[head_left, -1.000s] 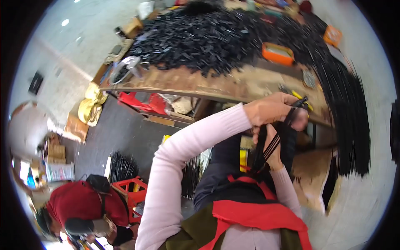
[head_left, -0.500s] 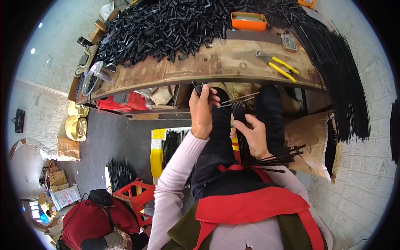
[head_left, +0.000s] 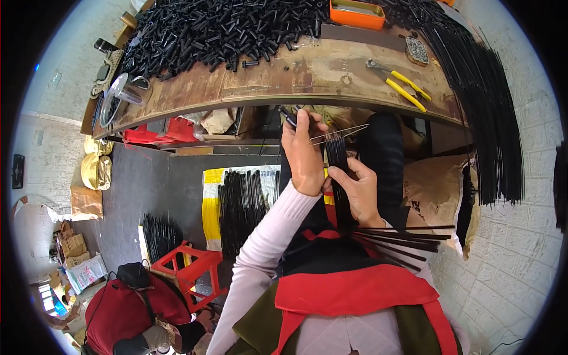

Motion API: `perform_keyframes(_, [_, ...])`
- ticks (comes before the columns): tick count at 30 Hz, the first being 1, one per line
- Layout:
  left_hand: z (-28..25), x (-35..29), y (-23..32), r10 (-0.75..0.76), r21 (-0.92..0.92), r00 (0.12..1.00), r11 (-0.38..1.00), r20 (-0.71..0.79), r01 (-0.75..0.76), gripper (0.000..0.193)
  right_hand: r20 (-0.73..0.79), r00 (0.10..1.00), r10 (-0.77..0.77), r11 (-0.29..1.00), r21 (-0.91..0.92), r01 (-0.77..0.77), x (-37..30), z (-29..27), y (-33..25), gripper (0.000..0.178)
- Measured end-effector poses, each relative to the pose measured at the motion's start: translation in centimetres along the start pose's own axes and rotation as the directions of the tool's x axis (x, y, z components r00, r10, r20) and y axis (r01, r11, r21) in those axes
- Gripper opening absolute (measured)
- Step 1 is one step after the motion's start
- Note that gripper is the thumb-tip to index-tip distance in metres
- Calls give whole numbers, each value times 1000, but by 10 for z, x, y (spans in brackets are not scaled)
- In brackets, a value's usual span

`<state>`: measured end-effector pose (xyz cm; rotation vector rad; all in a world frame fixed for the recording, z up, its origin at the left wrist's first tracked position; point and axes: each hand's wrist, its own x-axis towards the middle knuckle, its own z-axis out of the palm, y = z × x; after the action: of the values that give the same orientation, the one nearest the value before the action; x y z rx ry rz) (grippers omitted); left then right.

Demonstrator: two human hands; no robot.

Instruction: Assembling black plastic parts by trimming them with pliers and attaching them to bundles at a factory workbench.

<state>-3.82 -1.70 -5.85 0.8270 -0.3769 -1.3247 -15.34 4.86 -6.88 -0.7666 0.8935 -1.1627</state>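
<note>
My left hand (head_left: 303, 155) is closed around a few short black tubes (head_left: 287, 116) at the table's front edge. My right hand (head_left: 357, 192), just right of it and nearer to me, grips a bundle of thin black rods (head_left: 337, 155) that stands upright over my lap. Thin light-coloured rods (head_left: 352, 128) cross the bundle's upper end near my left fingers; which hand has them I cannot tell. The bundle's lower end fans out over my right forearm as dark, thicker strips (head_left: 414, 235).
A heap of short black tubes (head_left: 207, 41) covers the back of the wooden table (head_left: 266, 83). Yellow-handled pliers (head_left: 408, 92), an orange tray (head_left: 357, 15) and a small box of metal bits (head_left: 416, 51) lie right. Long black rods (head_left: 485, 112) hang over the right end. A red stool (head_left: 192, 272) stands left.
My left hand has moved right and slightly nearer, close to the rod bundle, the tubes still in it. My right hand keeps its grip. The view has shifted a little.
</note>
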Motion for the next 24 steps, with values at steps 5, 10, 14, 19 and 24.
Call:
perform_keyframes(5, [-24,-2,6,39,5,999,999,-31,-39,21,-31,999,-10,1000,-8,9,0,-4,1,17])
perform_keyframes(10, [-30,-18,23,-216,-9,968,976,131,219,21,-11,1000,19,999,-44,-20,-3,-4,-6,15])
perform_keyframes(14, [-28,-18,27,-296,-18,936,952,189,304,20,-5,1000,-8,1000,-8,8,-4,-4,-5,18])
perform_keyframes(19, [-21,-19,34,-302,-5,932,951,202,309,19,-14,1000,-10,1000,-11,10,-6,-3,-7,16])
perform_keyframes(24, [-26,-20,29,-297,10,939,954,175,300,19,-24,1000,-3,1000,-10,2,-5,-4,-8,15])
